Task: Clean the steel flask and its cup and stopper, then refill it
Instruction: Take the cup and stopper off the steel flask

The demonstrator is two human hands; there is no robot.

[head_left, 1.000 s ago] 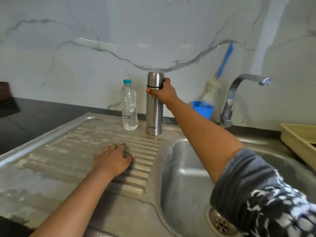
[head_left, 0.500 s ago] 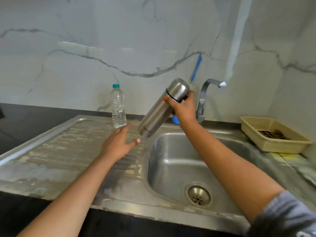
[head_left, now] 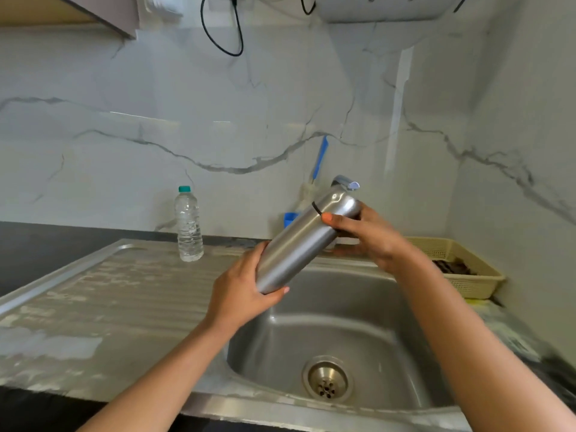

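The steel flask [head_left: 300, 244] is tilted above the sink basin [head_left: 358, 322], its capped top pointing up and to the right. My left hand [head_left: 246, 291] grips the flask's lower end, fingers curled round the base. My right hand [head_left: 364, 235] grips the upper end at the cup, thumb on the black seam. The cup is on the flask; the stopper is hidden.
A clear plastic water bottle [head_left: 188, 226] with a teal cap stands on the ribbed drainboard [head_left: 109, 294]. The tap [head_left: 346, 181] shows behind the flask, beside a blue holder [head_left: 290, 219] with a brush [head_left: 318, 165]. A beige basket [head_left: 461, 269] sits at the right.
My right hand lifted the flask off the drainboard and tilted it over the sink. My left hand left the drainboard and took hold of the flask's base.
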